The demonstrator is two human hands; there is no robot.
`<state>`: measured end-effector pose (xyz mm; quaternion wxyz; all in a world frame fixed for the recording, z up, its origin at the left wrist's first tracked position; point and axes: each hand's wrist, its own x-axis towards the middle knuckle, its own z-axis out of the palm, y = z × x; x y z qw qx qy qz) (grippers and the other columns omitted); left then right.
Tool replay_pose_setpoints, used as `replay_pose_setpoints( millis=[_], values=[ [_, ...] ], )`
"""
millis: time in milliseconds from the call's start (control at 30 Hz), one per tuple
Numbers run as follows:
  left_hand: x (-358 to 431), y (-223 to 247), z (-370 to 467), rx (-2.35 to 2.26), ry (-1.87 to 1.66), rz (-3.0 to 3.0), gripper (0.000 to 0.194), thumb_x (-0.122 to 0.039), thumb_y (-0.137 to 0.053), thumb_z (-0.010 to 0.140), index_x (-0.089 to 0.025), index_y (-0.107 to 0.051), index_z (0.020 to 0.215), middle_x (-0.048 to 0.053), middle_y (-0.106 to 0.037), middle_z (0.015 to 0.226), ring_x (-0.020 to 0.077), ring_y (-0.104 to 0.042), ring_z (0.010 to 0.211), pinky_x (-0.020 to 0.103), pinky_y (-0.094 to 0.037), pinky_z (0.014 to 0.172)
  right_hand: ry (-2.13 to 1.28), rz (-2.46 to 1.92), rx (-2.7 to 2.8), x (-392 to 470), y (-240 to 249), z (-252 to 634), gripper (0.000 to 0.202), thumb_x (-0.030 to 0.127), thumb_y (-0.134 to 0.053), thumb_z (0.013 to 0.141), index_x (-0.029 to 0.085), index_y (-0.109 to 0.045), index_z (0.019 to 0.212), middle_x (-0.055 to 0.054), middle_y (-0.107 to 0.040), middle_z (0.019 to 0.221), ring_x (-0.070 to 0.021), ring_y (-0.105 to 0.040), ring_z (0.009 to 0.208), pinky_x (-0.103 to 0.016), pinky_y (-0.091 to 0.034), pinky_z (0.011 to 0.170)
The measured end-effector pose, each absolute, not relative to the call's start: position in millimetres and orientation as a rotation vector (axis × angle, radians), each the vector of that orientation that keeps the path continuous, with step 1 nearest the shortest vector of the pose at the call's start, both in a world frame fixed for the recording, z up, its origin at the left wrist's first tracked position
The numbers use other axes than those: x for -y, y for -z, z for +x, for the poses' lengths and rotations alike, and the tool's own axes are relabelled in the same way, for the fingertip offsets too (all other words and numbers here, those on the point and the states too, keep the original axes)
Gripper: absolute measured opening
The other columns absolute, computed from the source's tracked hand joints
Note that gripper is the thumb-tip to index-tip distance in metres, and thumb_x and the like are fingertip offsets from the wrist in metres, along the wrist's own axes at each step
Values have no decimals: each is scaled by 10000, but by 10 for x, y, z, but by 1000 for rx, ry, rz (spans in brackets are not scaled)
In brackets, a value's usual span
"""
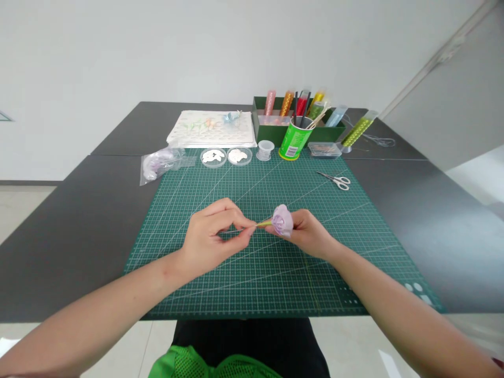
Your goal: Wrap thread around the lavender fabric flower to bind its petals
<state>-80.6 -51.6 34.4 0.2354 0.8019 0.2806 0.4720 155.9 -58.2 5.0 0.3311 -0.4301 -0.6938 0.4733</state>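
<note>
A pale purple artificial flower (pixel 282 220) with a thin yellow-green stem (pixel 264 223) is held over the green cutting mat (pixel 236 286). The bloom sits at my right hand (pixel 311 233), whose fingers are closed round the flower's base, partly hidden behind the petals. My left hand (pixel 216 236) pinches the stem's thin end between thumb and index finger. A thin thread or wire seems to run from that pinch back under the left fingers. Farther off on the mat lie white-handled scissors (pixel 336 181), apart from both hands.
Along the mat's far edge stand two shallow dishes (pixel 213 157) of white pieces, a small clear tub (pixel 265 150), a green can (pixel 294 140) of sticks and a flat clear box (pixel 324 149). Behind are a dark green box (pixel 275 132) of coloured tubes and white sheets (pixel 212 134). A plastic bag (pixel 159 164) lies left.
</note>
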Motion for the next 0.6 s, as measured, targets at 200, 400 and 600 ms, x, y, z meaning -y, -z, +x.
replay_pose_setpoints(
  millis=[200,400,600],
  values=[
    [378,-307,-828,-1010,-1323,2171,110,-136,-697,867,-201,-750,796,-10,-665,713,92,-492,582,217,-360,504,-1349,-1012,1915,657,-111,1541,301,369,-663,957,159,-829,1094,45,-512,493,-64,-258,448,-229,-190,407],
    [340,-281,-806,-1105,-1241,2127,115,-172,-688,871,-207,-745,777,-16,-638,704,100,-461,578,231,-347,517,-1323,-816,2044,713,-141,1544,259,306,-670,968,173,-814,1136,-25,-740,669,-64,-394,438,-220,-285,412],
    [299,-250,-802,-1124,-1132,2112,124,-169,-684,860,-207,-730,751,-29,-615,674,102,-457,583,229,-352,536,-1286,-731,2083,743,-164,1559,260,288,-676,970,147,-807,1144,-4,-696,581,-64,-419,421,-216,-299,414]
  ],
)
